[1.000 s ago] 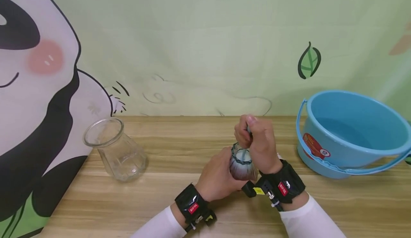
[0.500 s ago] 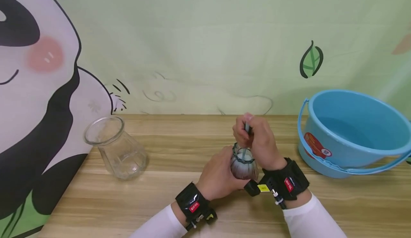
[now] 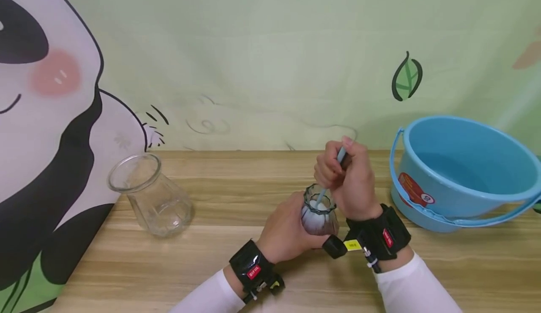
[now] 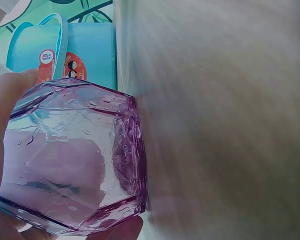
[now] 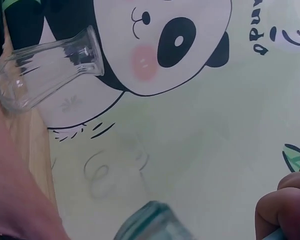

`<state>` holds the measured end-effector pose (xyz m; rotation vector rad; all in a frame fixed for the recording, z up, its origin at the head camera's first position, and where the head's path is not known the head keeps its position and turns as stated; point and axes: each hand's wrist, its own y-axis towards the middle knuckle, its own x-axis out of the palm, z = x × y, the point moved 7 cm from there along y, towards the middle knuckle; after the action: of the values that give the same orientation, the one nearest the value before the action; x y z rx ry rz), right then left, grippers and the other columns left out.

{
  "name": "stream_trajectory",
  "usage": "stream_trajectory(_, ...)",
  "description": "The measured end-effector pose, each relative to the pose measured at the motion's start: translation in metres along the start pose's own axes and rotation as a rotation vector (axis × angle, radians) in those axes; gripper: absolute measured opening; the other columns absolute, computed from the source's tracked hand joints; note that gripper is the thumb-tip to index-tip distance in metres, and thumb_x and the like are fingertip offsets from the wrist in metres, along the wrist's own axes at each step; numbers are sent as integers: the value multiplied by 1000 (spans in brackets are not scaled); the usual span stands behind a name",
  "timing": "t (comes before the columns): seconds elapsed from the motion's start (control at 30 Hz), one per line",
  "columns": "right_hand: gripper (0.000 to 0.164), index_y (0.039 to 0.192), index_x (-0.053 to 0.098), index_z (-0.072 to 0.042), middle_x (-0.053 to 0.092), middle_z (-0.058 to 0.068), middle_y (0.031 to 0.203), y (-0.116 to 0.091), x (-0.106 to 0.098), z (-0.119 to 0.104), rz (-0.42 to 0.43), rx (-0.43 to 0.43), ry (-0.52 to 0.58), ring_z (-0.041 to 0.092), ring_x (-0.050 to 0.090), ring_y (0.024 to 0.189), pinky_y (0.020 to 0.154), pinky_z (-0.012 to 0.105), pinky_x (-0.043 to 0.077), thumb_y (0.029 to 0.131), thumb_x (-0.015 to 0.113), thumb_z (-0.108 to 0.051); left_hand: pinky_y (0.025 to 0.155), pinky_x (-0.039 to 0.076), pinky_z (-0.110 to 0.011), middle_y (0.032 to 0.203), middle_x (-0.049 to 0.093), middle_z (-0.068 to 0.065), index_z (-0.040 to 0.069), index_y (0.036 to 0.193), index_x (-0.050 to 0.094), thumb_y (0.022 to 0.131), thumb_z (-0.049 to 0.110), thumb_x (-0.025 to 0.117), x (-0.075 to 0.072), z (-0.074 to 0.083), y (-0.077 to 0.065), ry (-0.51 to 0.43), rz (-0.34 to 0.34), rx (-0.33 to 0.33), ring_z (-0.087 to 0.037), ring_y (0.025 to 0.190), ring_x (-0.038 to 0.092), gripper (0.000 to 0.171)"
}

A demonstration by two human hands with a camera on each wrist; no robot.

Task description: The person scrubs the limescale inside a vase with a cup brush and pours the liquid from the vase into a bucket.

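My left hand (image 3: pixel 284 233) grips a small faceted glass vase (image 3: pixel 326 226), its fingers round the side, on the wooden table. The vase has a scalloped teal rim and turns purple toward the base; in the left wrist view its purple glass body (image 4: pixel 75 160) fills the grip. My right hand (image 3: pixel 352 181) holds the pale blue handle of a sponge bottle brush (image 3: pixel 341 154) in curled fingers, just above the rim. Slanting down through the vase mouth, the handle meets a white rounded head inside. In the right wrist view the teal vase rim (image 5: pixel 152 222) shows at the bottom.
A clear wide-mouthed glass jar (image 3: pixel 162 209) stands on the left of the wooden table (image 3: pixel 211 271). At the right is a blue bucket (image 3: pixel 444 214) with its handle hanging down in front. A green cloth (image 3: pixel 253 69) printed with a panda and leaves hangs behind.
My right hand has moved up and to the right, tilting the brush handle, so more of the handle and of the vase's rim shows. My left hand and the vase have hardly moved.
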<state>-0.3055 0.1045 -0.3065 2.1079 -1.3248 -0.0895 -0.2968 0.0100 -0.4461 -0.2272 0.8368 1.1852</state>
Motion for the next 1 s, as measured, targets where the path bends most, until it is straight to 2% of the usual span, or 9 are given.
stream_trajectory(0.33, 46, 60, 27, -14, 20, -2, 49, 1, -8, -19, 30, -46, 75, 13, 19, 39, 37, 33, 9, 101, 22, -33, 65, 49, -25, 102, 56, 9, 22, 121, 50, 65, 53, 83, -1, 2, -1, 21, -7, -9, -5, 83, 53, 72)
stream_trajectory(0.57, 47, 60, 27, -13, 20, -2, 49, 0, -4, -8, 11, -25, 71, 12, 18, 39, 37, 34, 8, 102, 20, -33, 61, 47, -25, 99, 55, 10, 23, 116, 51, 64, 58, 82, -1, 1, -1, 23, -2, -7, -6, 80, 53, 70)
stream_trajectory(0.73, 47, 60, 26, -12, 19, -2, 49, 0, 3, 3, -9, -2, 47, 12, 18, 38, 36, 33, 9, 103, 19, -31, 59, 47, -25, 95, 54, 10, 24, 113, 51, 62, 62, 82, 0, 1, -1, -10, -3, -11, -7, 77, 52, 71)
stream_trajectory(1.0, 46, 61, 26, -12, 20, -2, 50, -1, 7, 9, -28, -2, 15, 13, 18, 38, 34, 32, 10, 102, 18, -29, 56, 46, -25, 90, 54, 13, 27, 108, 51, 63, 54, 85, -1, 6, 1, -40, 12, 42, -6, 74, 51, 63)
